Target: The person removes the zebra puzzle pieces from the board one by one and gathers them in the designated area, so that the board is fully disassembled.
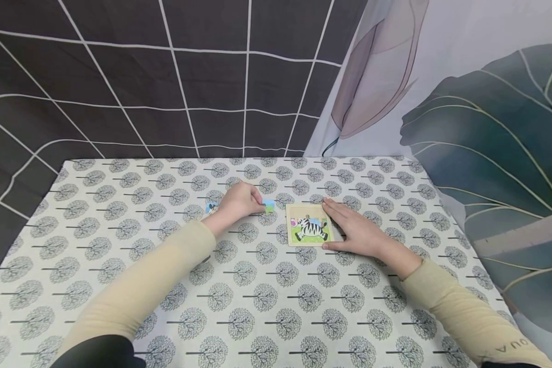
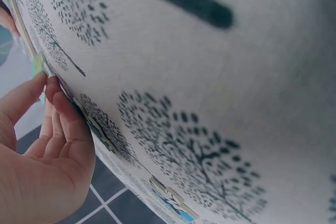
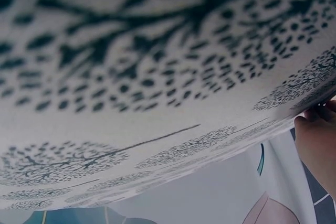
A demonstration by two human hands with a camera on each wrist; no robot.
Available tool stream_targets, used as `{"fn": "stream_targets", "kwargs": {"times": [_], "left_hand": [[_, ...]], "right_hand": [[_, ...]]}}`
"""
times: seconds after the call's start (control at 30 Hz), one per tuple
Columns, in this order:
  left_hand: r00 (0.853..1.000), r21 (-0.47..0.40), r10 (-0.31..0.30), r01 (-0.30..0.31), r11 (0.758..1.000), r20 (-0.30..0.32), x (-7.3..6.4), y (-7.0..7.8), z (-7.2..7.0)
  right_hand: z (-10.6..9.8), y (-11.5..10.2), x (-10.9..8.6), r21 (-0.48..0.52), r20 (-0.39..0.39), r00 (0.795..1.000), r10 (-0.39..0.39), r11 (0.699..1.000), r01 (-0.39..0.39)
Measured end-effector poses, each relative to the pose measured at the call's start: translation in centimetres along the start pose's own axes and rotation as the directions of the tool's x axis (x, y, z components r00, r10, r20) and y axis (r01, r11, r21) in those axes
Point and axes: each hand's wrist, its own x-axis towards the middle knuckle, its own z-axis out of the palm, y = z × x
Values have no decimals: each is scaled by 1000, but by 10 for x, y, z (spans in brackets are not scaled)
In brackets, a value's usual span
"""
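My left hand [image 1: 239, 202] pinches a small blue-and-green puzzle piece [image 1: 269, 205] between thumb and fingertips, just above the cloth. To its right lies a square wooden puzzle board [image 1: 310, 244] with a pale rim. Inside the rim a striped zebra picture [image 1: 312, 230] shows on green, and bare wood shows along the top. My right hand [image 1: 356, 230] rests along the board's right side, fingers straight at the upper corner and thumb at the lower one. Partly behind the left hand lies another puzzle piece [image 1: 210, 207]. In the left wrist view the pinched piece [image 2: 38, 69] is seen edge-on.
A white tablecloth [image 1: 267, 299] printed with dark trees covers the table. Behind its far edge hang a dark cloth with white grid lines [image 1: 211, 82] and, at right, a leaf-patterned curtain [image 1: 497, 143]. Near the left sleeve [image 1: 152, 281] lies a small dark thing, partly hidden.
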Motion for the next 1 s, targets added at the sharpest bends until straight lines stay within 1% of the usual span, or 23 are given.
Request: {"fn": "stream_targets", "kwargs": {"times": [0.23,0.47,0.6,0.8,1.0], "left_hand": [[1000,0,6,-6,1000,12,1,-1,-1],[1000,-1,-9,9,1000,14,-2,0,-6],[1000,-7,-19,19,1000,13,-1,-1,-8],[1000,-47,17,-16,999,25,1,0,-10],[998,-100,51,-47,994,39,0,5,-3]], "right_hand": [[-1,-1,0,1,7,1000,7,1000,-7],[-1,0,1,-7,13,1000,7,1000,-7],[-1,0,1,-13,15,1000,5,1000,-4],[-2,-1,0,-41,12,1000,-11,999,12],[-1,-4,3,-73,6,999,-51,996,51]]}}
